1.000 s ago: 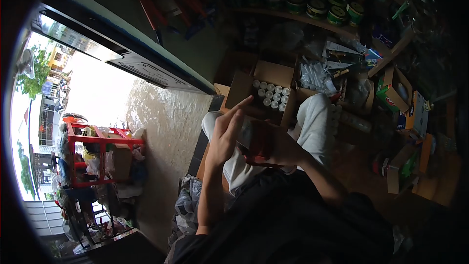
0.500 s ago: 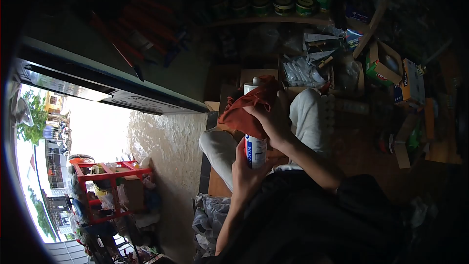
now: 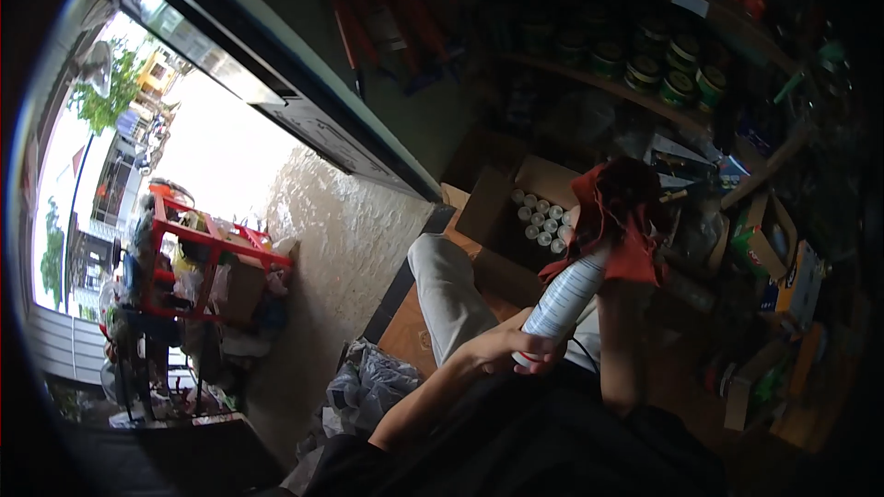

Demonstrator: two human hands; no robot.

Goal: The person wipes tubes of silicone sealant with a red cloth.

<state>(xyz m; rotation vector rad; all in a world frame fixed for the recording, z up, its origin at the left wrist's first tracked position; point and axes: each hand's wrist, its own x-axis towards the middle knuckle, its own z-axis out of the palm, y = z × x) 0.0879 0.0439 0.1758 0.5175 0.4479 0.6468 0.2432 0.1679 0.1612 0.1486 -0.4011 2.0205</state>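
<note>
A white silicone tube (image 3: 569,293) slants up and to the right in front of my body. My left hand (image 3: 520,347) is wrapped round its lower end. A dark red cloth (image 3: 619,216) covers the upper end of the tube. My right hand is mostly hidden behind and under the cloth, with the forearm rising from below; a little of its fingers shows at the cloth's left edge. Just left of the cloth, an open cardboard box (image 3: 488,212) holds several upright tubes with pale round ends (image 3: 543,219).
Crumpled grey plastic (image 3: 368,391) lies left of my legs. A red rack (image 3: 207,262) with goods stands near the bright doorway. Shelves with green tins (image 3: 679,87) are at the upper right. Opened boxes (image 3: 769,235) stand at the right.
The view has turned, and the scene appears tilted. The tube has gone from upright to slanted, its printed label is no longer visible, and the box of tubes has come into sight.
</note>
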